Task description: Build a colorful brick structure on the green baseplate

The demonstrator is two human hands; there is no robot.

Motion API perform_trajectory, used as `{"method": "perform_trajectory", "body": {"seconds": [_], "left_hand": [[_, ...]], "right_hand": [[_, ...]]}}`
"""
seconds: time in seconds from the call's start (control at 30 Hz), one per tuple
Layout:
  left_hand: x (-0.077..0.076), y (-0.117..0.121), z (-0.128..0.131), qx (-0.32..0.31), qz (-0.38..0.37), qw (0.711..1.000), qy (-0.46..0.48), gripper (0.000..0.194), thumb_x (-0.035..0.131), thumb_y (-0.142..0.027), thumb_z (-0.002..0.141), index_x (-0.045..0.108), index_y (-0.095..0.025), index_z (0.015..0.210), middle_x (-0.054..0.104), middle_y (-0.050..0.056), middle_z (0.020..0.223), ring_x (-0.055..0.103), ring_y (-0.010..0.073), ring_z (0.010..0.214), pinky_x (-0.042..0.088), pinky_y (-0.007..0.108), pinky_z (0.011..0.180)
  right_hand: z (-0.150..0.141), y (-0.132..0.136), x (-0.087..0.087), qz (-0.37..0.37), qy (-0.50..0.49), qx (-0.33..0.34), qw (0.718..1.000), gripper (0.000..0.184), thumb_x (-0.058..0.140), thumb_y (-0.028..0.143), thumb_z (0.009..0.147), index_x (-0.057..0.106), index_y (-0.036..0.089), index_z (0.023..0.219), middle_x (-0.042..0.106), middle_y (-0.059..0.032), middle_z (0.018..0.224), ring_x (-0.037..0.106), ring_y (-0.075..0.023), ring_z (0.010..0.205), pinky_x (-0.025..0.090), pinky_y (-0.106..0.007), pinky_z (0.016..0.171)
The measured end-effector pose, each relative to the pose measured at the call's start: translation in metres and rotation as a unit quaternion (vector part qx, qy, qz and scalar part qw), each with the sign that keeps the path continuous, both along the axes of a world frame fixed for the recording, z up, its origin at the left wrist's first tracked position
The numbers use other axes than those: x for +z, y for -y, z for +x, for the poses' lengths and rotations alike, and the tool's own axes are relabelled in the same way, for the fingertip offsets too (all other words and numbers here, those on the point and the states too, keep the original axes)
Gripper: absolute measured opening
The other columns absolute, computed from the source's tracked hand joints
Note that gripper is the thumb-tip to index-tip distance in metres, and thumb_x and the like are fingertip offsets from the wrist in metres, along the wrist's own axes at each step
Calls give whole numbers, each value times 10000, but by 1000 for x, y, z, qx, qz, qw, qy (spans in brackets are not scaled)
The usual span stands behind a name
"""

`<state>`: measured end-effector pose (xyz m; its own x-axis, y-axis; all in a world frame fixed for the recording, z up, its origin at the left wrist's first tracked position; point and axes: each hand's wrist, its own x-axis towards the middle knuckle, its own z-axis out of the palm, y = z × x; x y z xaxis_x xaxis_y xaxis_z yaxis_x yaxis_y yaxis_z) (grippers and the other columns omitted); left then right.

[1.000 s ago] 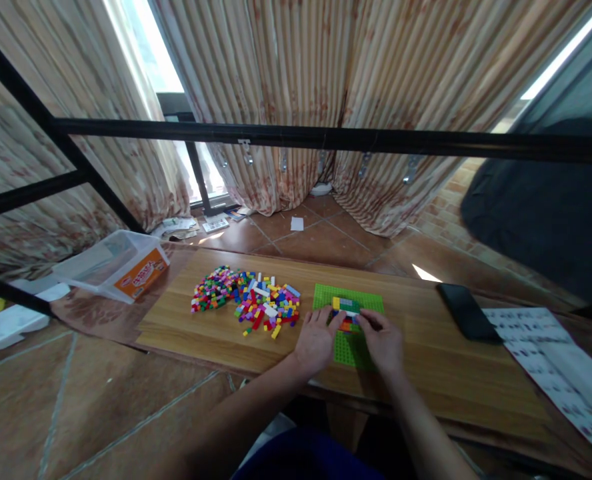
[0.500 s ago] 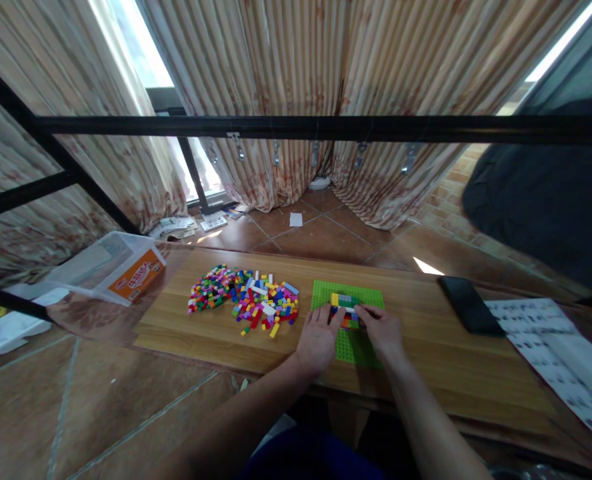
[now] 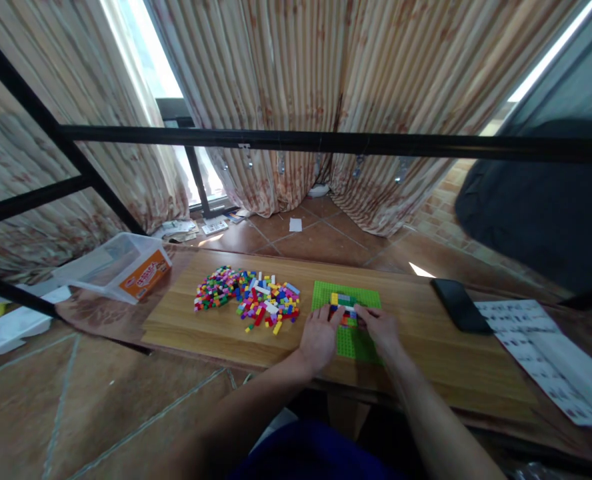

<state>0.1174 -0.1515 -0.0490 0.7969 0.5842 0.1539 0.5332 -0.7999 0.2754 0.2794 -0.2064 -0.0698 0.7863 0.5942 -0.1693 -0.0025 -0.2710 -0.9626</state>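
A green studded baseplate (image 3: 353, 347) lies on the wooden board, carrying a low build of coloured toy bricks (image 3: 341, 299) in yellow, green, blue and orange. My left hand (image 3: 319, 337) rests at the build's left side, its fingers stretched flat over the plate and its thumb out against the bricks. From the right, my right hand (image 3: 380, 328) has its fingertips pinched at the end of a white brick (image 3: 349, 309) on the build. The fingers partly cover the bricks under them.
Left of the plate is a heap of loose coloured bricks (image 3: 263, 300). A clear plastic box (image 3: 111, 267) with an orange label stands at the far left. To the right lie a black phone-like slab (image 3: 461, 305) and a printed sheet (image 3: 536, 353). A black bar (image 3: 296, 141) crosses beyond the table.
The camera view has shifted slightly. Both hands stay at the same place on the build, with only a slight movement of the right fingers.
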Motion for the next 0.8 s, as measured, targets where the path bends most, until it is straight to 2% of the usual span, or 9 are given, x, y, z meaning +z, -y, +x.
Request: {"method": "perform_trajectory", "body": {"seconds": [0.17,0.4,0.53,0.67,0.8], "left_hand": [[7,0,1,8,10,1000,-19,600,509,-139,857,427,-205,1447,501,151,1388,543,289,1184,477,434,1006],[10,2,3,9,25,999,-32,591,509,-137,856,438,-194,1439,519,166,1373,551,300,1180,487,447,999],[8,2,4,14,25,999,-22,567,490,-133,868,447,-195,1429,520,172,1368,557,303,1177,490,455,992],[6,0,5,10,7,1000,-18,598,503,-112,838,442,-195,1427,516,169,1368,562,305,1173,497,449,984],[6,-1,6,13,-16,1000,-17,629,507,-82,811,442,-203,1425,533,155,1349,576,290,1156,503,432,988]], "right_hand": [[-2,3,0,28,-37,-4,999,583,684,728,586,693,151,666,688,-73,632,609,-161,552,524,-293,555],[-4,-1,-1,21,-43,-7,999,448,806,561,549,724,140,679,663,-35,560,590,-145,516,503,-261,512],[-1,-4,-2,11,-41,-7,999,365,802,483,591,732,137,684,671,-45,561,590,-145,500,511,-263,501],[1,-5,-7,1,-32,-1,999,340,780,459,630,750,138,740,699,-53,610,607,-149,516,522,-264,512],[2,-5,-11,-4,-15,6,1000,351,764,473,647,752,137,749,675,-40,567,601,-151,509,512,-264,515]]}}
